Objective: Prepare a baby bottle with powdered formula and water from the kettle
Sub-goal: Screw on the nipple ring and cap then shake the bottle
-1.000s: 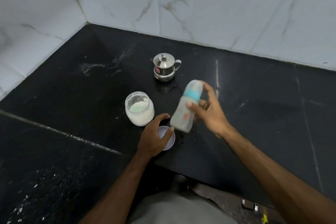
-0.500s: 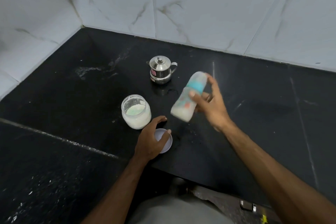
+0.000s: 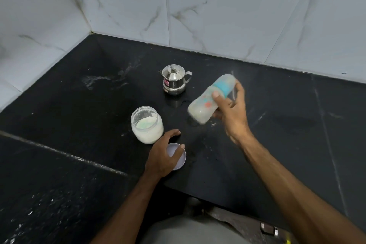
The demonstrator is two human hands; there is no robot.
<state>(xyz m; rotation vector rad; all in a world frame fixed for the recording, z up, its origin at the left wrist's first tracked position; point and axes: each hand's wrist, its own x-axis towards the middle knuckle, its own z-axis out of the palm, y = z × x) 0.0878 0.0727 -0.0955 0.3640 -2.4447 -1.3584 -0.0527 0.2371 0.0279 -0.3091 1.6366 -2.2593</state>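
My right hand (image 3: 230,113) grips a baby bottle (image 3: 206,103) with a teal collar, tilted above the counter, its base low to the left and its capped top up to the right. The bottle is blurred and holds cloudy white liquid. My left hand (image 3: 163,156) rests on a pale lilac lid (image 3: 179,161) that lies flat on the counter, fingers spread over it. An open glass jar of white powder (image 3: 147,124) stands just left of that hand. A small steel kettle (image 3: 174,82) with its lid on stands behind, near the middle.
The black stone counter (image 3: 287,125) meets white marble wall tiles (image 3: 217,16) at the back and left. White powder smears (image 3: 103,80) mark the counter at back left. The counter's front edge (image 3: 198,194) runs just before my body, with a lower dark surface (image 3: 49,194) at left.
The bottle has tilted further and swung up to the right in my right hand. My left hand has stayed on the lid. The view has shifted slightly.
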